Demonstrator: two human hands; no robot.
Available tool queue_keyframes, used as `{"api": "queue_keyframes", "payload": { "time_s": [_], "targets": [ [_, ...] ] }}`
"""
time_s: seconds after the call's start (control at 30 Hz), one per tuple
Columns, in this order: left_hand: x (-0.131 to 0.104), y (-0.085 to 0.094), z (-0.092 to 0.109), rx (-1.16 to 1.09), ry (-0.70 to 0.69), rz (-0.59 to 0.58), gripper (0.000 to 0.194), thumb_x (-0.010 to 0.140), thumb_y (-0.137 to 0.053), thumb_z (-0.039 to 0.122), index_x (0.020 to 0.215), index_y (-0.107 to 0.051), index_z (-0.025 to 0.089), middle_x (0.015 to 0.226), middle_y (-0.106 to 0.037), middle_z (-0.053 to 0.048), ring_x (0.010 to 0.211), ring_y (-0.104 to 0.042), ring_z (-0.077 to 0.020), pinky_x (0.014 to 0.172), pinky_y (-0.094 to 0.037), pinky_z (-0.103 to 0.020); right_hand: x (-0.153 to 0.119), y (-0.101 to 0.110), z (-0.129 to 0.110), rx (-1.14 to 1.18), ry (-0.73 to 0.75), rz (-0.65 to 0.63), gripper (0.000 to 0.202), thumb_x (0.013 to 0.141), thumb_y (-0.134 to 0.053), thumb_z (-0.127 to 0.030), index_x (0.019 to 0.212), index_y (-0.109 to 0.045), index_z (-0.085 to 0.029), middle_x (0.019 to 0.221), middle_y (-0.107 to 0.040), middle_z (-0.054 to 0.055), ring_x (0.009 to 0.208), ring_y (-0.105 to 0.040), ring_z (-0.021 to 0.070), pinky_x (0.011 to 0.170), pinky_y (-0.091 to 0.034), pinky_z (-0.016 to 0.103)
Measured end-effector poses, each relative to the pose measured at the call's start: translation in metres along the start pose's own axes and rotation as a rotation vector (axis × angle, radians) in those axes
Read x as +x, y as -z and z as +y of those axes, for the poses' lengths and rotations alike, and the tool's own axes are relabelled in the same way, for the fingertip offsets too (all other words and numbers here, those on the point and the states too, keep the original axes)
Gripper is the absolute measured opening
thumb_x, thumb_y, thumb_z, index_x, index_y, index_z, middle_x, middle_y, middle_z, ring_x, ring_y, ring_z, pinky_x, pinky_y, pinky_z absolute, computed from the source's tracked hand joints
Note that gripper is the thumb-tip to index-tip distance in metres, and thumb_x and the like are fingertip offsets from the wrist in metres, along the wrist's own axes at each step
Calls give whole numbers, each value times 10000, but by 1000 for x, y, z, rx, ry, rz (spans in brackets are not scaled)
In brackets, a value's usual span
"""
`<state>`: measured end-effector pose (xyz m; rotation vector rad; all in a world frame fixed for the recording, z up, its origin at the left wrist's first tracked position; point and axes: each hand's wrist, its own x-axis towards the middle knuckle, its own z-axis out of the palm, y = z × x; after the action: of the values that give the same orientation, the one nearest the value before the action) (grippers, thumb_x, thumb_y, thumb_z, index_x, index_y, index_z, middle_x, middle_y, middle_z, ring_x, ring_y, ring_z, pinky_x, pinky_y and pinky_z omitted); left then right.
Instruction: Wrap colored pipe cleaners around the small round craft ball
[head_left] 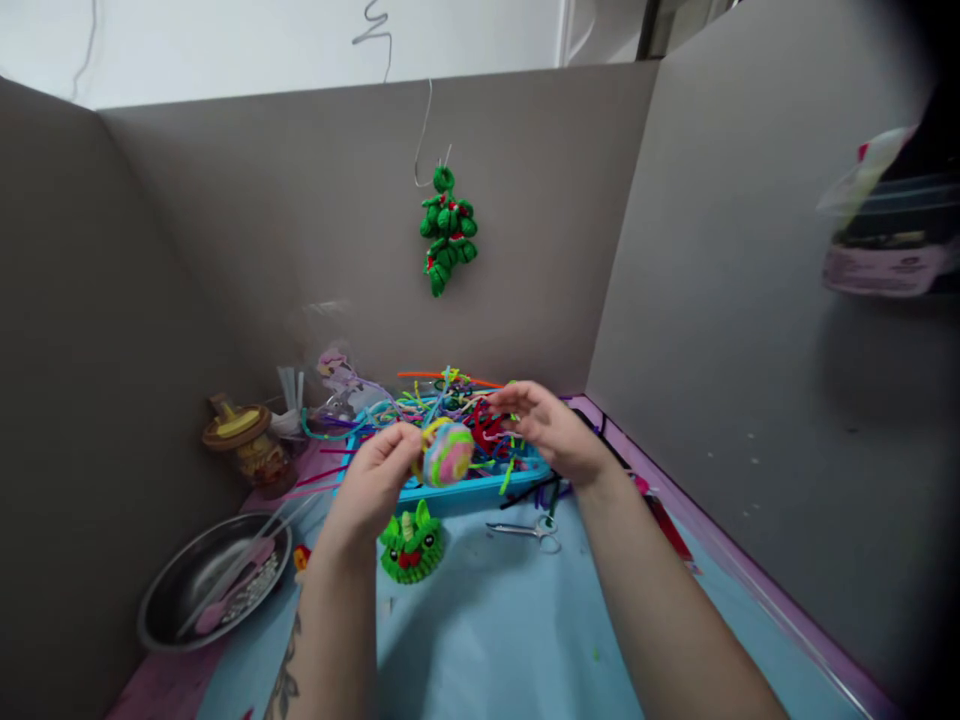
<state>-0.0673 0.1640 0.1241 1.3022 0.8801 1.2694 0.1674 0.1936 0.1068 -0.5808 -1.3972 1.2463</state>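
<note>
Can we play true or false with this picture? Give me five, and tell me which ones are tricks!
1. The left hand is holding the striped round piece. True.
2. The right hand is holding the scissors. False: the scissors lie on the light blue surface.
3. The green animal face has red on it. True.
4. The metal bowl is to the right of the scissors. False: it is over on the left side.
5. The green and red decoration is lying in the blue tray. False: it hangs from a wire, above the tray.
</note>
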Motion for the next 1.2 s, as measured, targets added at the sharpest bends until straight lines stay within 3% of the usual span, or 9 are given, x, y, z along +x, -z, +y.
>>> {"api": "queue_keyframes", "payload": {
  "time_s": [0.1, 0.17, 0.3, 0.37, 0.6, 0.77, 0.87, 1.03, 1.2],
  "targets": [
    [6, 9, 6, -240, -108, 240, 236, 725, -701, 340, 678, -583, 141, 614, -587, 19, 523, -513, -80, 498, -414, -167, 0, 33, -3, -201, -34, 346, 362, 720, -669, -475, 935, -580, -197, 918, -626, 37, 812, -587, 157, 734, -450, 272],
    [12, 17, 9, -406, -182, 420, 137, 787, -643, 271, 747, -610, 145, 708, -659, -6, 609, -597, -107, 593, -497, -207, -2, 47, -1, -467, -68, 400, 282, 734, -632, -441, 817, -610, -172, 773, -629, 17, 702, -570, 145, 655, -431, 251],
    [22, 32, 12, -641, -148, 722, 233, 927, -428, 202, 818, -628, 155, 734, -689, -5, 672, -644, -110, 722, -542, -274, -1, 52, 12, -1105, -325, 29, 180, 778, -546, -300, 749, -674, -176, 726, -676, 15, 682, -595, 153, 619, -412, 236],
    [25, 39, 12, -710, -140, 796, 313, 954, -367, 240, 795, -623, 155, 721, -685, -8, 703, -652, -120, 758, -546, -303, 1, 49, 21, -1233, -386, -23, 115, 721, -597, -209, 773, -696, -183, 782, -702, 32, 753, -616, 175, 661, -409, 243],
    [28, 55, 14, -854, -66, 950, 253, 930, -428, 226, 775, -627, 209, 594, -616, 57, 572, -610, -90, 701, -559, -267, 7, 47, 46, -1399, -507, -44, 142, 752, -602, -228, 857, -693, -197, 856, -717, 65, 802, -633, 193, 658, -399, 238],
    [32, 58, 9, -807, -80, 969, 424, 924, -342, 494, 853, -640, 200, 805, -695, -13, 869, -655, -173, 811, -541, -343, 7, 45, 52, -1432, -534, -130, 202, 679, -657, -153, 869, -696, -207, 878, -716, 53, 806, -639, 190, 629, -388, 219],
    [32, 60, 3, -747, -163, 973, 344, 929, -384, 441, 884, -630, 205, 856, -703, -14, 957, -638, -153, 850, -520, -308, 6, 41, 36, -1421, -467, -126, 174, 719, -595, -130, 848, -684, -205, 845, -711, 34, 776, -629, 161, 629, -385, 208],
    [28, 55, -2, -793, -202, 927, 172, 880, -474, 107, 760, -584, 161, 726, -675, 10, 806, -644, -73, 822, -501, -179, -3, 30, -7, -1350, -253, 98, 176, 823, -481, -307, 814, -622, -202, 719, -655, 12, 655, -580, 155, 567, -366, 227],
    [24, 40, 0, -820, -155, 893, 154, 812, -477, 29, 793, -586, 135, 716, -666, -5, 748, -649, -86, 799, -516, -219, -18, 23, -36, -1492, -363, 203, 85, 718, -586, -272, 664, -605, -209, 585, -602, 18, 567, -529, 171, 500, -294, 248]
  ]
}}
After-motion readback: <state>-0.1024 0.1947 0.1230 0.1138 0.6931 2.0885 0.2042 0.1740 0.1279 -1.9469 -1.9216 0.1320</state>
